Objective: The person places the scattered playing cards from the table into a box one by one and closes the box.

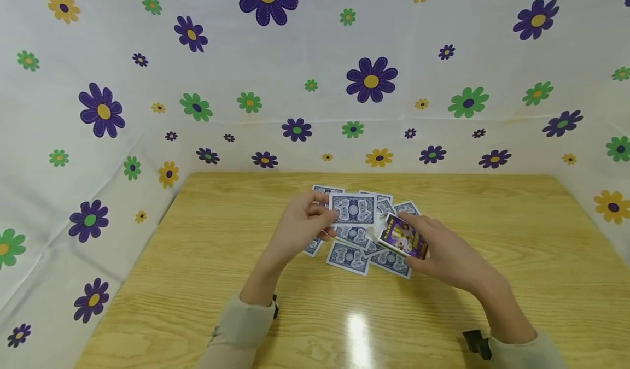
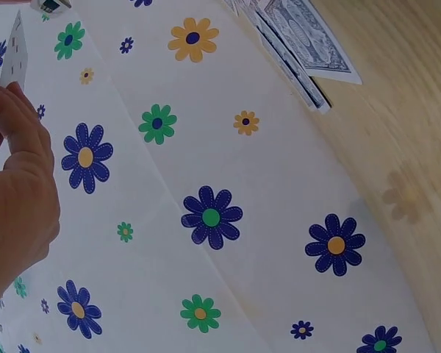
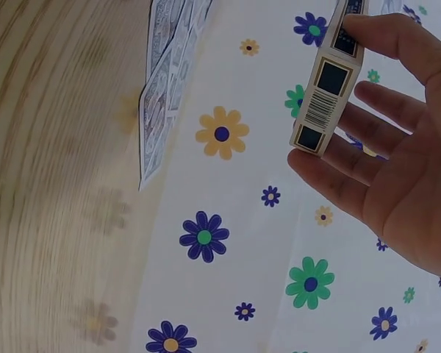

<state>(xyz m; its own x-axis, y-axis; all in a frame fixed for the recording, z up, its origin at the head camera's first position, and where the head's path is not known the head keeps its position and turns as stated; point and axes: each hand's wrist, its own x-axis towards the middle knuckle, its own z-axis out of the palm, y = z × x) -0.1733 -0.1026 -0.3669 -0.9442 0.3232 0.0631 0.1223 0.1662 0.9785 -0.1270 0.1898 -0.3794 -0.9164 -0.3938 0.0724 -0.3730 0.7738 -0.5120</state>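
Note:
My left hand [image 1: 297, 224] pinches a playing card [image 1: 353, 209] by its left end, blue patterned back up, above other cards. In the left wrist view that card [image 2: 15, 55] appears nearly edge-on beyond the fingers. My right hand [image 1: 445, 254] grips a purple and yellow card box [image 1: 403, 236], tilted, its end with the white flap toward the held card. The right wrist view shows the box's narrow side [image 3: 322, 107] with a barcode, between thumb and fingers. Whether cards are inside the box is hidden. Under both hands, several face-down cards [image 1: 348, 257] lie spread and overlapping.
A light wooden table [image 1: 197, 292] carries the cards. White cloth [image 1: 315, 46] printed with purple, green and yellow flowers rises behind the table and along its sides. Black straps [image 1: 477, 343] show at the sleeve cuffs.

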